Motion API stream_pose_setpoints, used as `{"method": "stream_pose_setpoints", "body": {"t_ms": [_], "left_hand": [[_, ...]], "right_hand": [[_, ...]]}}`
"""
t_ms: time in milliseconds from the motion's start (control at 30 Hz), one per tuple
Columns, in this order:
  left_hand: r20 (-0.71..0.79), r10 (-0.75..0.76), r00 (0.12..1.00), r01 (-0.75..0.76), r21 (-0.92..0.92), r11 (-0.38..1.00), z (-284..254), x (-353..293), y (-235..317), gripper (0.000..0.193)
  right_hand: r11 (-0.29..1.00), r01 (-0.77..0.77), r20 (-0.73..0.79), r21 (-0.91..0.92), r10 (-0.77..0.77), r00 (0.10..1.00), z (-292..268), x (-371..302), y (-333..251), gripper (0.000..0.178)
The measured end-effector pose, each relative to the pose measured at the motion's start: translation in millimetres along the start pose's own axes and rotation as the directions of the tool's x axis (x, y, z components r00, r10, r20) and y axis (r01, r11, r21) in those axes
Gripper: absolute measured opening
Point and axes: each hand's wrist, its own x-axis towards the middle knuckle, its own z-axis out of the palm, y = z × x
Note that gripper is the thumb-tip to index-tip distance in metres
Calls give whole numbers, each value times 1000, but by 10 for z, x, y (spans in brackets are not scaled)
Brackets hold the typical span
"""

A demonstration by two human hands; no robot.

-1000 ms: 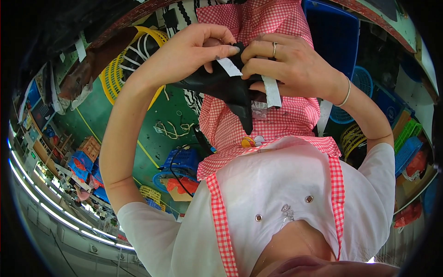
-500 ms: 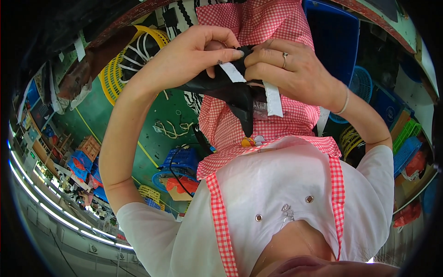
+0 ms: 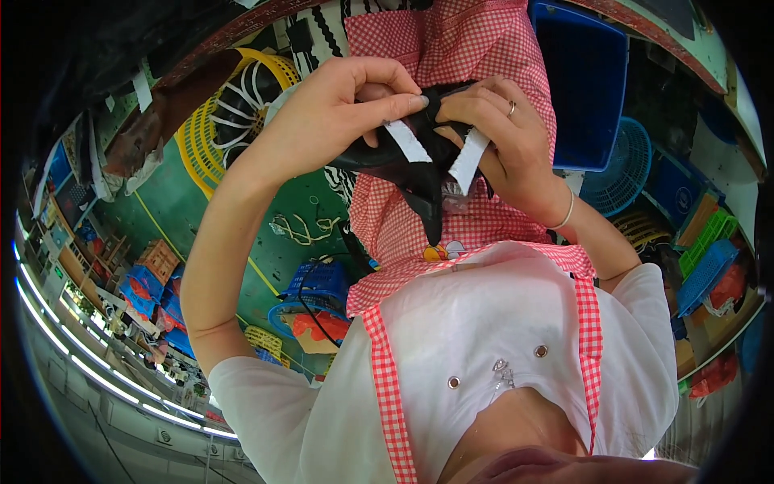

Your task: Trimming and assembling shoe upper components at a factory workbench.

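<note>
My left hand is closed on a black, shoe-shaped leather-like piece, its thumb and index finger pinching the upper edge. The piece lies above my lap, its narrow point hanging towards my chest. My right hand, with a ring and a wrist band, has curled fingers at the other side of the same edge. One white strip runs out from below the left thumb across the black piece. A second white strip slants out from the right fingers. What the right fingertips pinch is partly hidden.
Left of my arm stands a yellow basket holding black pieces with white straps. A deep blue bin and a round blue basket stand on the right. My red checked apron covers my lap; cords lie on the green floor.
My right hand has moved slightly down and turned, and its white strip now slants the other way. More of the black piece shows between the hands. The left hand has shifted slightly down.
</note>
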Motion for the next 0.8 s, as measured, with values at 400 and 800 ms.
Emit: {"method": "stream_pose_setpoints", "body": {"t_ms": [400, 800], "left_hand": [[9, -69, 998, 69, -45, 997, 2, -63, 55, 17], [-21, -79, 997, 76, -116, 990, 11, -106, 42, 15]], "right_hand": [[995, 49, -125, 82, -39, 991, 183, -19, 9, 29], [966, -227, 35, 120, 224, 974, 57, 98, -209, 26]]}}
